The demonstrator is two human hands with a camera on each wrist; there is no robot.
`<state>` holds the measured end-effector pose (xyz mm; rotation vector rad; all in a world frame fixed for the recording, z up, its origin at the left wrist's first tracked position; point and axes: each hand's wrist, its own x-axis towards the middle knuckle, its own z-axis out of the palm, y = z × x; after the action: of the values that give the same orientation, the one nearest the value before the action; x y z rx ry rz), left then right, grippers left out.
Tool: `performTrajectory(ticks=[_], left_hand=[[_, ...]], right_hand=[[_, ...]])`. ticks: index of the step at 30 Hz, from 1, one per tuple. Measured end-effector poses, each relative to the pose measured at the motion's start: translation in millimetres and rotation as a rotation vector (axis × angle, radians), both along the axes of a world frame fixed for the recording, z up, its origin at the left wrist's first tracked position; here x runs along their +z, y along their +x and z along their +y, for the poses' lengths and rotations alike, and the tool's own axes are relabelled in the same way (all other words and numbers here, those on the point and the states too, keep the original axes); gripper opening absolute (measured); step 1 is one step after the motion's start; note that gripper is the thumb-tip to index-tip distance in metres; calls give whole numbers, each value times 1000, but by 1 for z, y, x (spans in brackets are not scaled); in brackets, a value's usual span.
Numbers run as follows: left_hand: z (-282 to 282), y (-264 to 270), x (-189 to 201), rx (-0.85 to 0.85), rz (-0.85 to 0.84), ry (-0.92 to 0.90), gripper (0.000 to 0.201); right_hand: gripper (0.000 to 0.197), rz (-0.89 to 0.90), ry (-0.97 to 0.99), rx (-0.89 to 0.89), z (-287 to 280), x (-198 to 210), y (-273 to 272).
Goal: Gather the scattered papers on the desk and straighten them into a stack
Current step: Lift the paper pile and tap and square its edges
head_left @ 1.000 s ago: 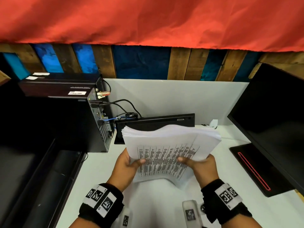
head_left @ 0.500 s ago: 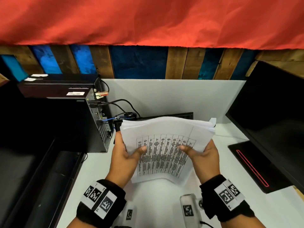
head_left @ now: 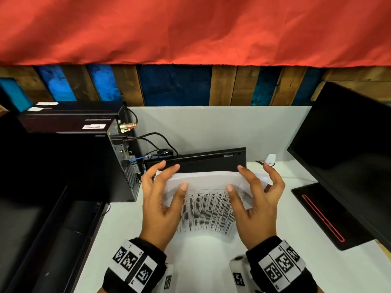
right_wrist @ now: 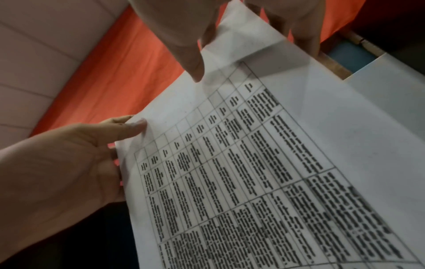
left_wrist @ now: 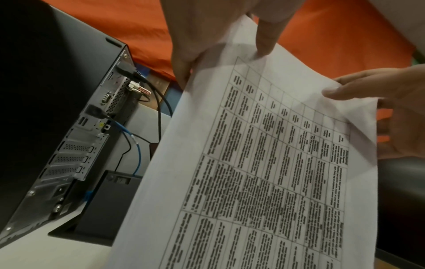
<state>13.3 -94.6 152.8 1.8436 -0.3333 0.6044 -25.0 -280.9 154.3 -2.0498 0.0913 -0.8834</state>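
Two hands flank the sheaf of papers (head_left: 208, 199) in the head view, upright on the desk (head_left: 296, 208) just in front of the black keyboard (head_left: 196, 160): the left hand (head_left: 157, 205) and right hand (head_left: 257, 206) pinch its side edges loosely, fingers spread. In the left wrist view, thumb and fingers clasp the top corner beside the computer tower (left_wrist: 69, 127). In the right wrist view the thumb presses the printed face. So slack a hold could let sheets fan or slide out.
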Motion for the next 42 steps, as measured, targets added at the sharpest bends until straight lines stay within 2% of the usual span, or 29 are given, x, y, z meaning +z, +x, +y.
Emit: performTrajectory(ticks=[2, 7, 9, 11, 13, 15, 17, 18, 19, 20, 22, 23, 25, 28, 32, 36, 39, 42], left_hand=[[-3, -3, -1, -22, -31, 16, 46], [-9, -2, -1, 5, -19, -6, 36], [-8, 2, -3, -5, -21, -1, 42], [-6, 5, -8, -40, -3, -42, 57], [-6, 5, -17, -81, 71, -164, 75], [-4, 5, -26, -122, 186, -280, 82], [2, 7, -38, -174, 343, -374, 73], [5, 8, -44, -192, 427, -400, 64], [8, 10, -50, -204, 505, -401, 55], [10, 11, -55, -207, 568, -377, 50], [12, 12, -61, -200, 637, -300, 48], [11, 12, -62, -193, 647, -267, 47], [9, 12, -60, -156, 631, -250, 48], [5, 14, -53, -99, 552, -320, 52], [7, 13, -45, -97, 470, -329, 55], [15, 7, -57, -96, 529, -248, 58], [16, 2, -72, -64, 604, -194, 52], [12, 0, -77, -31, 636, -195, 45]], right_hand=[[38, -7, -20, 5, 2, 1, -2], [38, -1, -19, -16, 2, 1, 1], [41, 34, 39, -3, 0, 2, 2], [46, 74, 86, 15, -2, 2, 3], [54, 80, 119, 17, -3, -1, 3], [69, 67, 231, 36, -4, -5, 2], [90, 101, 419, 74, -7, -13, 3], [94, 145, 518, 101, -10, -17, 4], [89, 201, 607, 139, -13, -21, 6], [75, 275, 666, 174, -16, -26, 8], [44, 419, 706, 211, -23, -37, 14], [37, 456, 704, 216, -24, -41, 16], [34, 451, 694, 186, -25, -45, 19], [34, 352, 706, 180, -20, -40, 23], [35, 274, 711, 213, -21, -32, 23], [38, 369, 704, 231, -24, -46, 19], [36, 474, 693, 217, -21, -61, 16], [31, 486, 694, 185, -17, -64, 16]])
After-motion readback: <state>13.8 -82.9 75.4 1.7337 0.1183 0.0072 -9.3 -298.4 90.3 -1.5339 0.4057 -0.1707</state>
